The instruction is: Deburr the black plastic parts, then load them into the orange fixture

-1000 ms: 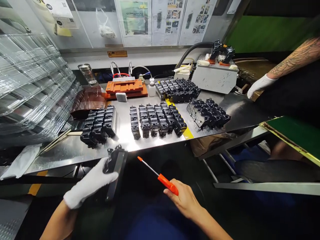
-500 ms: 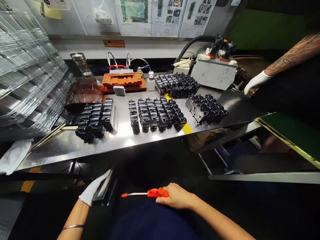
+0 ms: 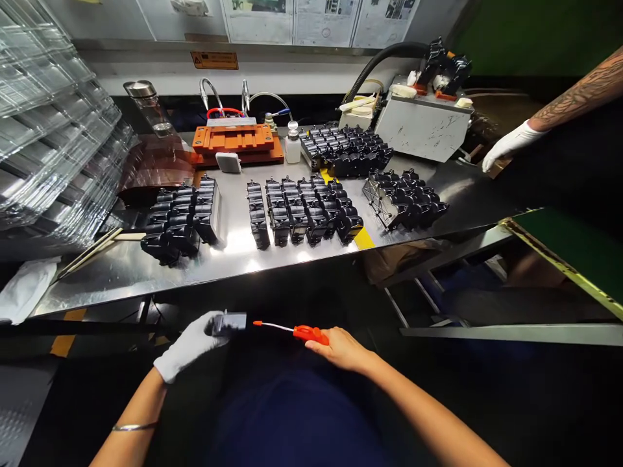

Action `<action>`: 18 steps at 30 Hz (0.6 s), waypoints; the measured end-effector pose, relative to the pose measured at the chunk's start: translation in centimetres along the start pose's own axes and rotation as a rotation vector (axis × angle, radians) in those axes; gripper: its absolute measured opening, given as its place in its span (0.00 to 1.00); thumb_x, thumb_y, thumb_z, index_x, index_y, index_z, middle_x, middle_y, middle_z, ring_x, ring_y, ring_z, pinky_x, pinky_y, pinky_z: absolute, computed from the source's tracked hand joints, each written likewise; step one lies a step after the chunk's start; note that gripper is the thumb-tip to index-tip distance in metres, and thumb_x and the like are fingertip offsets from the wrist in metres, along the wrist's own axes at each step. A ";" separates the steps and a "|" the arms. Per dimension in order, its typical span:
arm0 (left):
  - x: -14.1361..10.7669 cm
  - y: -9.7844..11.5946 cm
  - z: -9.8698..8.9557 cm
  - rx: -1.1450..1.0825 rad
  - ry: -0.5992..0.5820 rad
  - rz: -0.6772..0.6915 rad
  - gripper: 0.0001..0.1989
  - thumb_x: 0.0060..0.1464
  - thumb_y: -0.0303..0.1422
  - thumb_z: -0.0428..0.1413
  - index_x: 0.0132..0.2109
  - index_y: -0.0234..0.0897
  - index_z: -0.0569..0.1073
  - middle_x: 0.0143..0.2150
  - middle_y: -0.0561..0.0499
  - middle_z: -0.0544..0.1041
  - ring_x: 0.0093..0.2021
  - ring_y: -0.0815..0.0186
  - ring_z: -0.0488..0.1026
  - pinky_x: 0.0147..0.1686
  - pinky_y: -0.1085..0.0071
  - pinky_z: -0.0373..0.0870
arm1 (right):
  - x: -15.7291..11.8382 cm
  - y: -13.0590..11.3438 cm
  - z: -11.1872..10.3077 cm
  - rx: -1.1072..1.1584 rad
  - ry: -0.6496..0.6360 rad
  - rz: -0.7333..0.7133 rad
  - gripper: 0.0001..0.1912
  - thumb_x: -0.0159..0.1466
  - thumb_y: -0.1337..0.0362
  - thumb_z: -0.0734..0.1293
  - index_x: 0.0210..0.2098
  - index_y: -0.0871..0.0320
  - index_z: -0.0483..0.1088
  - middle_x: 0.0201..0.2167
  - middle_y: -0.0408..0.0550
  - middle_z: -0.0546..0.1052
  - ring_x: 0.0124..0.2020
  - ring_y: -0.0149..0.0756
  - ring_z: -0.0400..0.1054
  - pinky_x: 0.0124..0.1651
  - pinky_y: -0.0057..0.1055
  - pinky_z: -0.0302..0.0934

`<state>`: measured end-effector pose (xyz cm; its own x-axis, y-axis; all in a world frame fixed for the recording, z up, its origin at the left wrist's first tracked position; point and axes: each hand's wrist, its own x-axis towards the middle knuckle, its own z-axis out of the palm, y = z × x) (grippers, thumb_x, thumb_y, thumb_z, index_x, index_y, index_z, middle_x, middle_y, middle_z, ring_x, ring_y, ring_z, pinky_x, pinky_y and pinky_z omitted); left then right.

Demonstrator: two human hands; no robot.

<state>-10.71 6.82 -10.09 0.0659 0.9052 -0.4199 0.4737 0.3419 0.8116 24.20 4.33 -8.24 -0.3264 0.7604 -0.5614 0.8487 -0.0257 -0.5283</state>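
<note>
My left hand (image 3: 191, 344), in a white glove, is closed on a dark rectangular part (image 3: 230, 323) held in front of the bench edge. Bare and closed, my right hand (image 3: 339, 349) grips a red air blow gun (image 3: 310, 334). The gun's thin metal nozzle ends in a red tip (image 3: 257, 323), which points left at the dark part with a small gap between them. Beyond my hands, rows of black moulded parts (image 3: 296, 214) stand on the metal bench (image 3: 243, 261).
An orange fixture (image 3: 236, 141), a small white bottle (image 3: 293, 144) and a glass flask (image 3: 153, 109) stand at the back. Clear plastic trays (image 3: 53, 130) are stacked at left. A person's gloved hand (image 3: 513, 145) is at right, near a grey box (image 3: 423, 123).
My left hand has raised the dark part and turned it towards the nozzle. My right hand has lifted the blow gun slightly. The camera view has shifted a little.
</note>
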 end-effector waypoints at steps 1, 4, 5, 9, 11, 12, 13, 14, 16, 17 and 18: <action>0.0 0.6 0.1 -0.104 0.037 -0.047 0.24 0.38 0.40 0.64 0.45 0.37 0.75 0.44 0.44 0.80 0.48 0.51 0.76 0.52 0.56 0.69 | 0.0 0.0 0.2 -0.004 -0.002 -0.012 0.26 0.64 0.42 0.57 0.28 0.55 0.72 0.21 0.41 0.71 0.23 0.31 0.64 0.26 0.26 0.48; 1.0 1.5 0.9 -0.244 0.228 -0.155 0.24 0.43 0.48 0.60 0.43 0.34 0.73 0.42 0.43 0.80 0.44 0.55 0.77 0.44 0.63 0.73 | 0.0 -0.5 1.2 -0.024 -0.021 -0.068 0.27 0.64 0.40 0.55 0.29 0.54 0.72 0.23 0.42 0.73 0.25 0.33 0.66 0.28 0.27 0.50; 1.4 1.4 1.4 -0.242 0.257 -0.186 0.24 0.44 0.49 0.59 0.41 0.34 0.73 0.39 0.43 0.80 0.41 0.56 0.77 0.41 0.63 0.74 | 0.0 -0.7 1.5 -0.040 -0.029 -0.080 0.27 0.64 0.40 0.55 0.30 0.54 0.72 0.24 0.42 0.74 0.26 0.34 0.68 0.29 0.27 0.50; 3.0 0.4 3.3 -0.183 0.319 -0.246 0.23 0.42 0.49 0.60 0.37 0.34 0.73 0.33 0.45 0.79 0.35 0.56 0.77 0.36 0.64 0.73 | -0.1 -1.8 2.8 -0.099 -0.071 -0.082 0.30 0.63 0.38 0.54 0.33 0.56 0.73 0.27 0.47 0.77 0.31 0.39 0.71 0.31 0.29 0.52; 3.5 0.1 3.9 -0.154 0.346 -0.236 0.23 0.41 0.48 0.62 0.39 0.34 0.73 0.36 0.44 0.79 0.39 0.56 0.77 0.38 0.64 0.72 | -0.2 -2.2 3.1 -0.115 -0.086 -0.085 0.31 0.64 0.37 0.54 0.34 0.56 0.73 0.29 0.48 0.78 0.32 0.40 0.72 0.32 0.29 0.53; 3.7 0.0 4.0 -0.143 0.352 -0.229 0.23 0.41 0.47 0.62 0.39 0.35 0.73 0.37 0.43 0.80 0.40 0.55 0.77 0.40 0.64 0.72 | -0.2 -2.3 3.2 -0.122 -0.089 -0.087 0.31 0.64 0.37 0.54 0.35 0.56 0.73 0.29 0.48 0.78 0.33 0.40 0.73 0.33 0.29 0.53; 3.9 0.0 4.1 -0.133 0.353 -0.223 0.23 0.41 0.46 0.63 0.40 0.35 0.74 0.38 0.42 0.80 0.40 0.54 0.77 0.40 0.64 0.71 | -0.2 -2.3 3.2 -0.129 -0.088 -0.088 0.31 0.64 0.38 0.53 0.35 0.56 0.73 0.29 0.48 0.78 0.33 0.40 0.73 0.33 0.29 0.53; 4.0 0.0 4.2 -0.124 0.350 -0.218 0.22 0.41 0.46 0.63 0.40 0.35 0.74 0.38 0.42 0.80 0.41 0.54 0.77 0.41 0.64 0.71 | -0.2 -2.4 3.3 -0.137 -0.085 -0.087 0.31 0.64 0.38 0.53 0.34 0.56 0.72 0.29 0.48 0.78 0.32 0.40 0.73 0.33 0.29 0.54; 4.1 0.0 4.1 -0.105 0.345 -0.212 0.22 0.41 0.47 0.62 0.39 0.35 0.74 0.38 0.42 0.80 0.41 0.54 0.77 0.41 0.63 0.71 | -0.2 -2.4 3.4 -0.151 -0.081 -0.085 0.31 0.64 0.37 0.53 0.34 0.56 0.72 0.29 0.48 0.78 0.32 0.40 0.73 0.33 0.29 0.54; 4.1 0.1 4.1 -0.096 0.342 -0.210 0.22 0.42 0.47 0.62 0.39 0.35 0.74 0.38 0.42 0.80 0.41 0.54 0.77 0.42 0.63 0.71 | -0.2 -2.4 3.4 -0.155 -0.080 -0.085 0.30 0.64 0.38 0.53 0.34 0.56 0.72 0.29 0.48 0.78 0.32 0.40 0.73 0.33 0.29 0.53; 4.0 0.1 4.0 -0.089 0.337 -0.209 0.22 0.43 0.47 0.61 0.39 0.35 0.74 0.38 0.42 0.80 0.41 0.54 0.77 0.42 0.63 0.70 | -0.1 -2.4 3.3 -0.157 -0.075 -0.083 0.30 0.64 0.38 0.53 0.33 0.56 0.72 0.28 0.47 0.78 0.32 0.40 0.73 0.33 0.29 0.53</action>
<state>-6.86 9.48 -13.36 -0.3222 0.8411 -0.4345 0.3680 0.5341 0.7611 20.87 2.16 -9.02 -0.4232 0.7053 -0.5688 0.8701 0.1413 -0.4721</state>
